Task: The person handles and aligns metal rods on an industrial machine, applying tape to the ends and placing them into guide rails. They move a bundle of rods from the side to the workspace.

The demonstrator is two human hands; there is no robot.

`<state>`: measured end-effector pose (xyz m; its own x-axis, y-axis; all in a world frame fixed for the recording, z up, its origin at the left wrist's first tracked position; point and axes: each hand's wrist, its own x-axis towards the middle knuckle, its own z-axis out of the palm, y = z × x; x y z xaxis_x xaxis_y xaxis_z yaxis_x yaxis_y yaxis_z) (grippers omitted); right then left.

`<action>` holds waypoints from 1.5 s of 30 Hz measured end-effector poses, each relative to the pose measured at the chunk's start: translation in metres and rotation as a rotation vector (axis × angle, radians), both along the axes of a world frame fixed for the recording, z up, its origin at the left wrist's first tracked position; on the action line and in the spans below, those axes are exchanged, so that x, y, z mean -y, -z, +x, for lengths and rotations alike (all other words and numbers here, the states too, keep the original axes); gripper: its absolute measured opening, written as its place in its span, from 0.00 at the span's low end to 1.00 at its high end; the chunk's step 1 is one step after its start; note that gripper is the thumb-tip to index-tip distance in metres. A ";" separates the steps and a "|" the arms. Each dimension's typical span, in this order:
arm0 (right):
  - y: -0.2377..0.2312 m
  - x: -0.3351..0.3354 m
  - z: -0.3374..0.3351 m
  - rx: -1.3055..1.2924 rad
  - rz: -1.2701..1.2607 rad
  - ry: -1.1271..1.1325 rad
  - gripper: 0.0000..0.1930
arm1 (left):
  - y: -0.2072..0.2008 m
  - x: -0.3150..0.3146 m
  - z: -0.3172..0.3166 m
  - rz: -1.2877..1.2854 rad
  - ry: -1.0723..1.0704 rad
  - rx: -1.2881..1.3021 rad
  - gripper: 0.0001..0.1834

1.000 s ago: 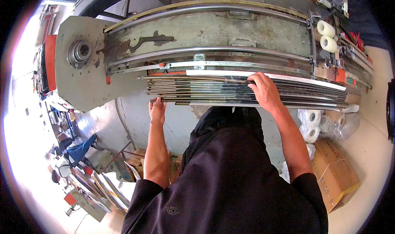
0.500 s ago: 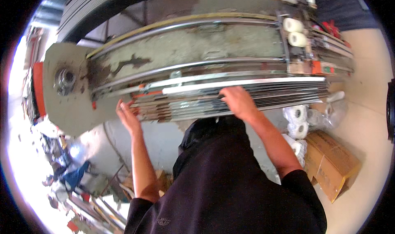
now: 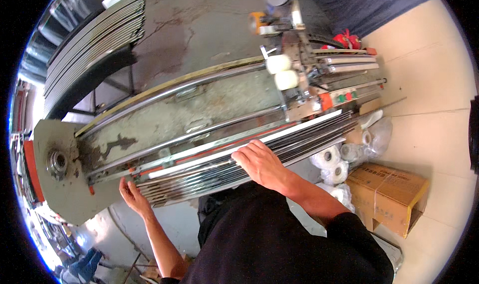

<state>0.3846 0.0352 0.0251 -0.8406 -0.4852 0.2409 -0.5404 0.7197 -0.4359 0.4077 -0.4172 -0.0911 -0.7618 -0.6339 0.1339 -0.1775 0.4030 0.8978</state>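
A bundle of long, thin metal strips (image 3: 199, 183) lies side by side along the near edge of a long machine bed. My right hand (image 3: 262, 165) is over the middle of the bundle, fingers curled and closed at the edge of one strip; the grip underneath is partly hidden. At the bundle's left end is my left hand (image 3: 134, 198), its fingers raised and apart beside the strip ends. Beyond the strips runs a white bar (image 3: 299, 130), next to the machine's rails.
The machine's grey end plate (image 3: 62, 194) stands at the left. At the right is its carriage with white rolls (image 3: 286, 80) and coloured buttons (image 3: 348, 96). A cardboard box (image 3: 386, 194) and plastic-wrapped rolls (image 3: 332, 164) lie at the right. More strips (image 3: 95, 49) rest on a rack, far left.
The view has turned and shifted, so the machine sits lower and tilts upward to the right. My right hand has moved leftward in the picture, still over the strips; my left hand remains by their ends.
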 end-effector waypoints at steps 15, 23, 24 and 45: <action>0.017 -0.313 -0.147 -0.033 -0.086 -0.001 0.13 | -0.012 -0.261 -0.100 -0.218 0.239 0.050 0.21; 0.043 -0.350 -0.199 -0.046 -0.283 0.070 0.18 | -0.037 -0.319 -0.168 -0.064 0.239 0.063 0.15; 0.046 -0.350 -0.203 -0.003 -0.269 0.090 0.19 | -0.038 -0.322 -0.178 -0.068 0.258 0.077 0.15; 0.067 -0.339 -0.232 0.176 -0.208 0.112 0.16 | -0.040 -0.443 -0.304 -0.038 0.541 0.313 0.25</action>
